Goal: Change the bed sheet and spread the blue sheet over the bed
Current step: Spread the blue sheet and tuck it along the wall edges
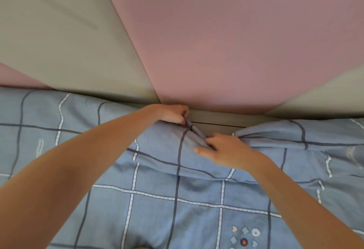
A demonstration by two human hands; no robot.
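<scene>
The blue sheet (157,195), checked with dark and white lines, covers the bed across the lower half of the head view. Its far edge is bunched up against the headboard. My left hand (173,114) pinches that edge at the top of the fold, right at the headboard. My right hand (222,150) grips the same edge a little lower and to the right, fingers curled into the cloth and thumb lying on the sheet. Between the two hands the edge runs as a taut ridge. A dip in the sheet shows a strip of the bed frame (218,120).
A padded headboard stands straight ahead, with a pink panel (226,38) in the middle and grey-beige panels (59,38) at the sides. The sheet is wrinkled at the right (307,136) and flatter at the left.
</scene>
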